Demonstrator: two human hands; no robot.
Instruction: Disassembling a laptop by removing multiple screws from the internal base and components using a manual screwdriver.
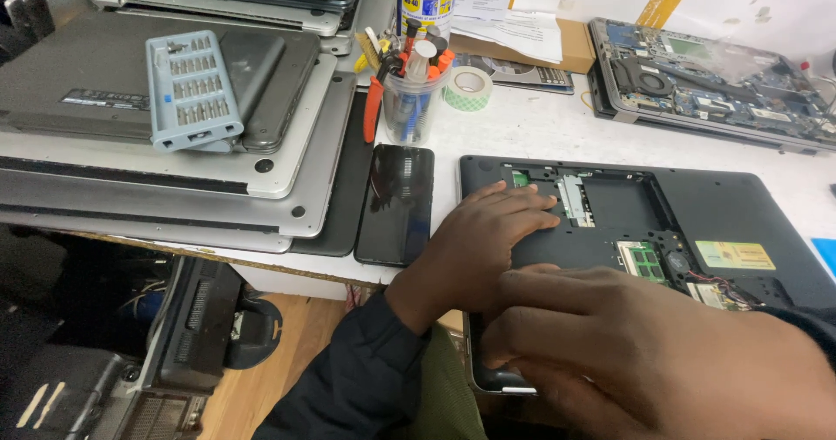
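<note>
1. The left hand point(483, 235) lies flat, fingers spread, pressing on the upturned dark laptop point(740, 205) at the open bay's near-left edge; it grasps nothing.
2. The right hand point(644, 353) hovers loosely open just right of and below it, close to the camera, holding nothing.
3. Just beyond the left fingertips sits a silver bracket point(575, 201); to the right, a green memory module point(643, 259).
4. The laptop looks rigid and fairly heavy, its exposed boards fragile: best held by the plastic edges.
5. A black phone point(396, 203) lies left of the left hand.
</note>
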